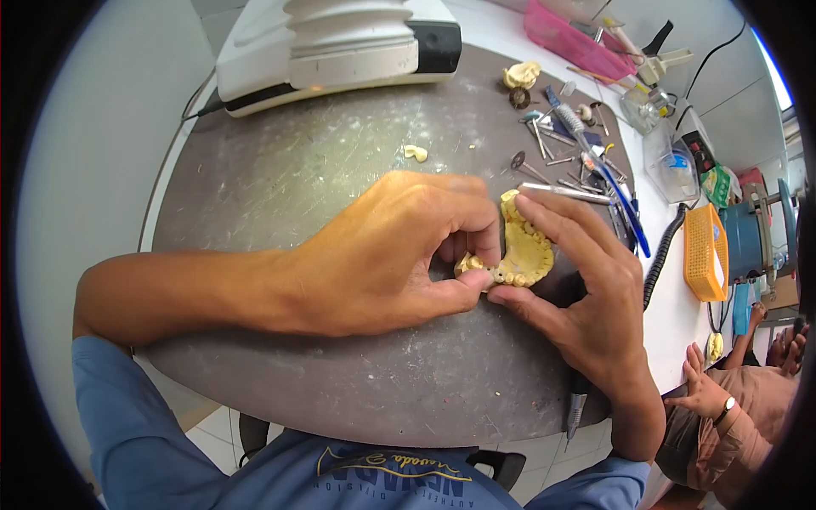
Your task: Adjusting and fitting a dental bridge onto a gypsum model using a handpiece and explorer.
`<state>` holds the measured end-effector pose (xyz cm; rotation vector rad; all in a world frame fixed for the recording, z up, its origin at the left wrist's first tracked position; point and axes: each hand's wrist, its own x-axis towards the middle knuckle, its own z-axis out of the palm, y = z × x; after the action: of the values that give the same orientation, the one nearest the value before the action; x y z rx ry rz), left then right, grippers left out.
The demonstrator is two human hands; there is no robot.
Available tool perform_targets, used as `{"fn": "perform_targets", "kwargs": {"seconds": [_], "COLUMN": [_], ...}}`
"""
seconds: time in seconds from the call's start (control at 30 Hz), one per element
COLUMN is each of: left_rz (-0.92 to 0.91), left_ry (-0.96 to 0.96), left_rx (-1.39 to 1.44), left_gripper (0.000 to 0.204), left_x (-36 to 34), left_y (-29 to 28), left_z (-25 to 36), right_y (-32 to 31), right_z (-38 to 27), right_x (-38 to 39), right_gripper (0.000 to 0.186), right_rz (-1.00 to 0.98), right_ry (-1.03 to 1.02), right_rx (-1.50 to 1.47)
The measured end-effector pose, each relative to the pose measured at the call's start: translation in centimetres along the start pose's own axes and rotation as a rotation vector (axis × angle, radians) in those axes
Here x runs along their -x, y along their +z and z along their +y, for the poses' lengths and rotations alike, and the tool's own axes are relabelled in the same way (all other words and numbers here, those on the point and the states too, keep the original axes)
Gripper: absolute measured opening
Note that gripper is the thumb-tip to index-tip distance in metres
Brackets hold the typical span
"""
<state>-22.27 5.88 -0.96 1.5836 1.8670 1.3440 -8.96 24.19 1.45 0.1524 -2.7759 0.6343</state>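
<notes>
A yellow plaster dental cast (pixel 529 251), curved like a dental arch with a row of teeth, is held over the grey worktop. My right hand (pixel 591 285) grips it from the right, fingers on its far end and thumb at its near edge. My left hand (pixel 399 246) pinches the near left end of the arch between thumb and fingers. There a small yellow plaster part (pixel 465 265) shows between the fingers, with a greyish spot beside it. Whether that part is separate from the cast I cannot tell, as my fingers partly cover it.
A white machine with a ribbed hose (pixel 353 55) stands at the back. A plaster chip (pixel 416 153) lies on the grey board (pixel 280 178). Several burs, a blue pen (pixel 629 212) and another cast (pixel 522 75) lie back right. A handpiece (pixel 576 412) is near right, an orange basket (pixel 705 255) beyond. Another person's hand (pixel 704 393) is at right.
</notes>
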Motion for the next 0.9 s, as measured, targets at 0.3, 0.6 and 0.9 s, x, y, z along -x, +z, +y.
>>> {"fn": "perform_targets", "kwargs": {"seconds": [0.3, 0.6, 0.9], "left_rz": [-0.103, -0.114, -0.093], "left_ry": [0.034, -0.178, -0.135], "left_rx": [0.055, 0.437, 0.497], "left_gripper": [0.026, 0.024, 0.026], "left_x": [0.3, 0.5, 0.4], "left_y": [-0.9, -1.1, -0.8], "left_z": [-0.2, -0.4, -0.5], "right_y": [-0.1, -0.8, -0.3], "right_z": [-0.1, -0.1, 0.1], "right_x": [0.5, 0.6, 0.1], "right_gripper": [0.045, 0.026, 0.014], "right_rz": [0.011, 0.029, 0.039], "right_ry": [-0.045, 0.032, 0.074], "right_rx": [0.014, -0.162, -0.346]}}
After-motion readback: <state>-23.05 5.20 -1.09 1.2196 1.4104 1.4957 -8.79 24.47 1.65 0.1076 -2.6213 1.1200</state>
